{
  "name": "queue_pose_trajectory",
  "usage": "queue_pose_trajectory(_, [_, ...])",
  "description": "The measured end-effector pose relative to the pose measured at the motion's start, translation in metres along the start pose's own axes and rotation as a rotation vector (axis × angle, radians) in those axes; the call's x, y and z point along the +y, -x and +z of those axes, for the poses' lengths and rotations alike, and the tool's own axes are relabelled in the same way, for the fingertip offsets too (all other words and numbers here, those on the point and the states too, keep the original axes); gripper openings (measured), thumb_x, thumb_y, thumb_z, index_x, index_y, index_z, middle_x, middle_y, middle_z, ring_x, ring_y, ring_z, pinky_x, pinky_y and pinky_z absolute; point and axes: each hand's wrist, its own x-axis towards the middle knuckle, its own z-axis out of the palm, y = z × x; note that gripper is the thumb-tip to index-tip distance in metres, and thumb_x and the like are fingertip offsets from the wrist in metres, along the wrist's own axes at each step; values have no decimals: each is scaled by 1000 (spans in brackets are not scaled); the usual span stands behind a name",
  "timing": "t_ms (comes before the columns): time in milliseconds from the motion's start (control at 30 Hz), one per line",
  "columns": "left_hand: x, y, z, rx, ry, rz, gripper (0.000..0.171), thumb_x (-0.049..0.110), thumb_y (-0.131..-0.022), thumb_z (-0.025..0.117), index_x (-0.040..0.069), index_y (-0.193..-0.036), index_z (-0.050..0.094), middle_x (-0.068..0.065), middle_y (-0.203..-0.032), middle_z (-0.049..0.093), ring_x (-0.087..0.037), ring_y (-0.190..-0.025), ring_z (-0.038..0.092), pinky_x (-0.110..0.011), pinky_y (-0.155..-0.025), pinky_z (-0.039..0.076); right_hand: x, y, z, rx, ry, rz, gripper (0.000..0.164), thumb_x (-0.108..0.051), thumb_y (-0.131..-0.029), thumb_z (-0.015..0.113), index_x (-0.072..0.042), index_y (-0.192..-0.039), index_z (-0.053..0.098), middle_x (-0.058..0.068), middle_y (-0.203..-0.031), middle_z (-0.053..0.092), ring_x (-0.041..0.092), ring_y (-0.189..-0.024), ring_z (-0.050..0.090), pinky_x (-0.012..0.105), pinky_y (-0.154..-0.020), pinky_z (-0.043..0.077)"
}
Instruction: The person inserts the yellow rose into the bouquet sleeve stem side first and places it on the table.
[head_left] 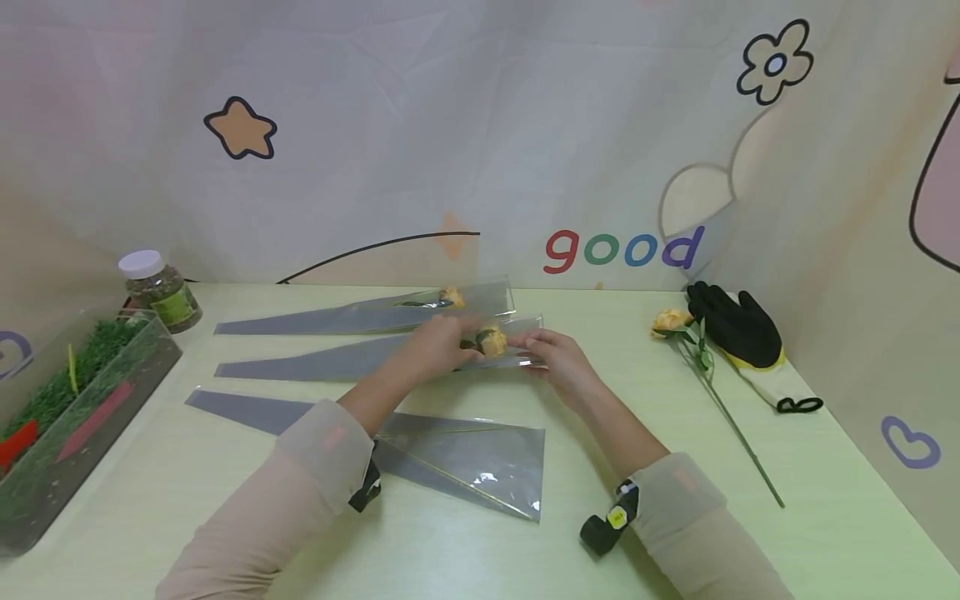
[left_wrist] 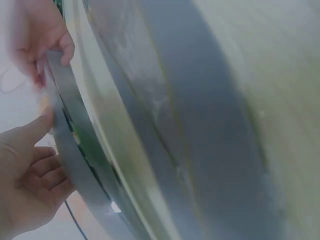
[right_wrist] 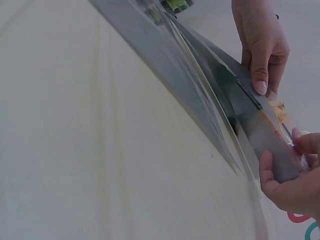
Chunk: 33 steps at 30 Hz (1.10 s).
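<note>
A yellow rose [head_left: 492, 341] lies inside a clear and grey flower sleeve [head_left: 300, 360] in the middle of the table. Just below the bloom, my left hand [head_left: 438, 343] holds the sleeved rose, its thumb [right_wrist: 261, 82] on the film. My right hand [head_left: 561, 364] pinches the sleeve's wide end, to the right of the bloom. Behind it lies another sleeve [head_left: 315, 320] with a yellow rose [head_left: 452, 297] inside. In front, partly hidden by my left arm, is a flat sleeve [head_left: 480, 462] with no flower visible in it. The left wrist view is blurred.
At right, a loose yellow rose [head_left: 670, 322] with a long green stem lies beside a black and white glove [head_left: 738, 325]. On the left stand a clear box [head_left: 97, 408] with green grass-like filling and a white-lidded jar [head_left: 171, 302]. A printed cloth [head_left: 420, 150] hangs behind the table.
</note>
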Motion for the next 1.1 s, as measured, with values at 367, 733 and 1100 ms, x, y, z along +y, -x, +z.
queue_pose_trajectory(367, [0, -1, 6, -20, -52, -4, 39, 27, -87, 66, 6, -119, 60, -8, -95, 67, -19, -77, 56, -34, -71, 45, 1, -3, -5, -91, -66, 42, 27, -15, -100, 34, -6, -84, 53, 19, -127, 52, 23, -103, 53, 32, -78, 46])
queue_pose_trajectory(733, [-1, 0, 6, -29, -53, -13, 49, 27, -88, 64, 5, -131, 53, -11, -120, 60, -29, -108, 56, -41, -90, 44, -2, -5, -8, -167, -56, 78, 26, -17, -101, 32, -4, -87, 50, 16, -127, 54, 26, -97, 44, 28, -72, 46])
queue_pose_trajectory(1100, [-11, 3, 6, -4, -50, -13, 46, 26, -88, 64, 3, -127, 55, -13, -113, 63, -20, -78, 54, -36, -78, 46, -8, -3, -8, -107, 55, 58, 34, -19, -100, 39, 5, -119, 54, 15, -124, 55, 27, -110, 46, 33, -81, 44])
